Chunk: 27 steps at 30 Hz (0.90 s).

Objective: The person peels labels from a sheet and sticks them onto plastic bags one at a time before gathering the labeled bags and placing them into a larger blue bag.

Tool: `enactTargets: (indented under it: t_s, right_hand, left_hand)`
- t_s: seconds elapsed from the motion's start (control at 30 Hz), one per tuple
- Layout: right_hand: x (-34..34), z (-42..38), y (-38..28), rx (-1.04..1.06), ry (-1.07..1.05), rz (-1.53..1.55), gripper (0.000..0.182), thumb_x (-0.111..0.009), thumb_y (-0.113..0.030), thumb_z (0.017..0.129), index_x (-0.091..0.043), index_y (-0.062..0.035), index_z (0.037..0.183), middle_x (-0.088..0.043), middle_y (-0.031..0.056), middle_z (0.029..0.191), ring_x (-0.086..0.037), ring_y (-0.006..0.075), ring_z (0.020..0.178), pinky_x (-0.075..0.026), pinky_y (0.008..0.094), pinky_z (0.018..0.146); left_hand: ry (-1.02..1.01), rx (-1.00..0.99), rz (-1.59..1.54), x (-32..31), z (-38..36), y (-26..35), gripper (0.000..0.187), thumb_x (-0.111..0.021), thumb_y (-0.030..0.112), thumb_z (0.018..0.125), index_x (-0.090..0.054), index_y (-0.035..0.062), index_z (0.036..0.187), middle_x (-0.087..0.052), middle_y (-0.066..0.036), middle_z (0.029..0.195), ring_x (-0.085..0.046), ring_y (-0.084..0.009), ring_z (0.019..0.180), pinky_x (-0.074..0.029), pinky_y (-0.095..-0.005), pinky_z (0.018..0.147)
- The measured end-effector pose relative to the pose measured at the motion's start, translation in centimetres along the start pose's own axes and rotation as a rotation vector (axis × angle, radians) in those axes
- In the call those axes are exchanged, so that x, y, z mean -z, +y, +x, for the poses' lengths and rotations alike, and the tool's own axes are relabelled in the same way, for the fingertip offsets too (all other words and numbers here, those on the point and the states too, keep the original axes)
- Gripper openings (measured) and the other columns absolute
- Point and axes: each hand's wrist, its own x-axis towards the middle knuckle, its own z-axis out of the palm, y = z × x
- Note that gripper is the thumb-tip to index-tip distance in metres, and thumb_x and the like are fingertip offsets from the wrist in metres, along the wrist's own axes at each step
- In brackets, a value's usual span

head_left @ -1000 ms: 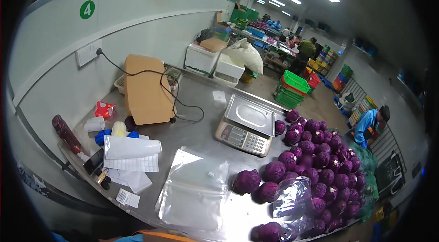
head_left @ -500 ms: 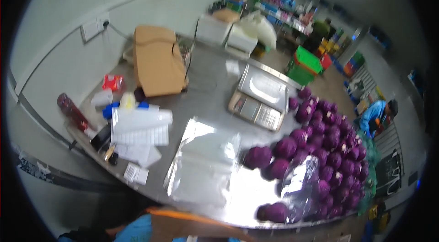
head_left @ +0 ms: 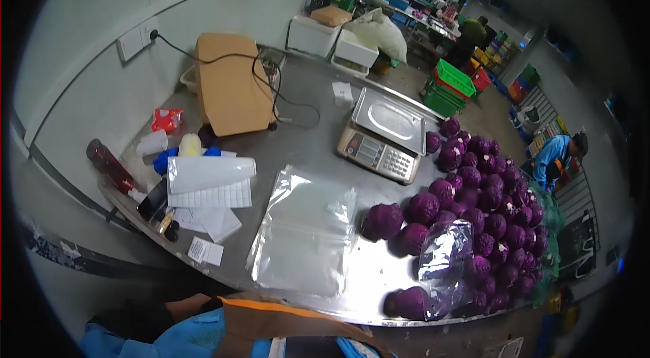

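Observation:
Part of my left hand [head_left: 189,306] shows at the bottom left, beside the table's near edge and against my blue clothing; its fingers cannot be made out. My right hand is out of view. On the metal table, a stack of clear plastic bags [head_left: 303,239] lies nearest in front of me. A pile of purple cabbages [head_left: 484,195] covers the right side. A loose clear bag [head_left: 445,256] rests over some cabbages at the near edge. Behind the bags stands a digital weighing scale [head_left: 380,145].
A cardboard box [head_left: 233,87] with a black cable stands at the back left. Papers [head_left: 210,185], labels [head_left: 205,251] and a dark red bottle [head_left: 108,165] lie along the left. Green crates [head_left: 447,87] stand beyond the table. A person in blue [head_left: 552,158] bends at the right.
The view has shifted slightly and grown sharper. More of my left hand and blue sleeve shows at the bottom. The things on the table lie as before.

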Motion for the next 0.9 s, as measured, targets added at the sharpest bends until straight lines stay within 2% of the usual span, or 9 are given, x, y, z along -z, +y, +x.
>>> enactTargets:
  t_s: [0.37,0.53,0.63,0.67,0.7,0.77,0.8,0.83,0.9]
  right_hand:
    - [0.0,-1.9,4.3,-0.226,-0.085,0.011,0.015,-0.06,-0.009,0.085,-0.059,0.001,0.096,-0.061,0.0066,0.088,-0.056,0.0119,0.079,-0.045,0.0257,0.069]
    - [-0.3,-3.5,5.4,-0.297,-0.148,0.002,0.015,-0.06,-0.009,0.084,-0.058,0.0013,0.095,-0.061,0.0057,0.087,-0.056,0.0112,0.078,-0.045,0.0251,0.068]
    - [0.0,-4.6,5.2,-0.346,-0.193,-0.008,0.015,-0.06,-0.009,0.084,-0.058,0.0015,0.095,-0.061,0.0053,0.086,-0.056,0.0108,0.077,-0.045,0.0248,0.068]
    - [0.1,-4.8,5.2,-0.357,-0.206,-0.013,0.015,-0.06,-0.009,0.084,-0.058,0.0015,0.095,-0.061,0.0051,0.086,-0.056,0.0107,0.077,-0.045,0.0247,0.068]
    - [0.2,-4.9,5.2,-0.365,-0.216,-0.019,0.015,-0.06,-0.009,0.084,-0.058,0.0016,0.095,-0.061,0.0049,0.086,-0.056,0.0106,0.077,-0.045,0.0246,0.068]
    - [0.4,-5.1,4.9,-0.38,-0.243,-0.031,0.015,-0.06,-0.009,0.084,-0.058,0.0017,0.095,-0.061,0.0046,0.085,-0.056,0.0103,0.076,-0.045,0.0243,0.067]
    - [0.2,-4.9,4.8,-0.383,-0.254,-0.034,0.015,-0.06,-0.008,0.084,-0.058,0.0018,0.095,-0.061,0.0044,0.085,-0.056,0.0102,0.076,-0.045,0.0242,0.067]
    - [0.2,-4.6,4.7,-0.384,-0.263,-0.04,0.015,-0.06,-0.008,0.084,-0.058,0.0018,0.095,-0.061,0.0043,0.085,-0.056,0.0101,0.076,-0.045,0.0241,0.067]
    - [0.0,-3.7,4.4,-0.365,-0.278,-0.046,0.015,-0.06,-0.008,0.084,-0.058,0.0019,0.094,-0.061,0.004,0.084,-0.056,0.0098,0.076,-0.045,0.0239,0.067]
  left_hand:
    - [-0.098,0.129,0.016,-1.6,2.8,0.4,0.042,-0.063,0.044,0.072,-0.069,0.0067,0.089,-0.067,-0.016,0.084,-0.064,-0.0302,0.082,-0.049,-0.0371,0.076]
    - [0.007,0.01,0.075,1.8,-1.2,3.2,0.038,-0.072,0.032,0.062,-0.066,0.0074,0.091,-0.066,-0.016,0.085,-0.064,-0.0317,0.08,-0.049,-0.0404,0.069]
    - [-0.182,-0.366,-0.083,2.1,-0.6,1.0,0.035,-0.066,0.035,0.077,-0.063,0.0028,0.09,-0.066,-0.014,0.082,-0.063,-0.0291,0.079,-0.048,-0.0402,0.071]
    - [-0.319,-0.319,-0.159,3.2,-0.2,0.3,0.041,-0.074,0.029,0.072,-0.061,0.0023,0.102,-0.065,-0.014,0.094,-0.062,-0.0262,0.087,-0.048,-0.0372,0.077]
    - [-0.249,-0.394,0.045,5.5,-0.1,-0.2,0.052,-0.074,0.033,0.073,-0.058,0.0019,0.111,-0.06,-0.016,0.108,-0.059,-0.0256,0.097,-0.046,-0.035,0.084]
    - [-0.109,-0.236,-0.212,10.9,1.1,-1.7,0.071,-0.076,0.046,0.068,-0.053,0.001,0.117,-0.055,-0.017,0.117,-0.052,-0.0296,0.11,-0.04,-0.0395,0.094]
    - [0.159,-0.108,-0.186,13.3,1.2,-1.8,0.079,-0.075,0.049,0.067,-0.049,0.0,0.122,-0.053,-0.019,0.119,-0.05,-0.0336,0.111,-0.038,-0.0398,0.097]
    - [0.616,-0.115,0.181,14.1,2.6,-3.0,0.085,-0.075,0.052,0.065,-0.046,0.0002,0.126,-0.051,-0.019,0.121,-0.045,-0.0355,0.116,-0.032,-0.0421,0.101]
    - [0.924,-0.214,0.695,18.4,2.7,-0.7,0.089,-0.074,0.055,0.063,-0.044,0.0004,0.127,-0.05,-0.02,0.122,-0.04,-0.035,0.121,-0.024,-0.0467,0.105]
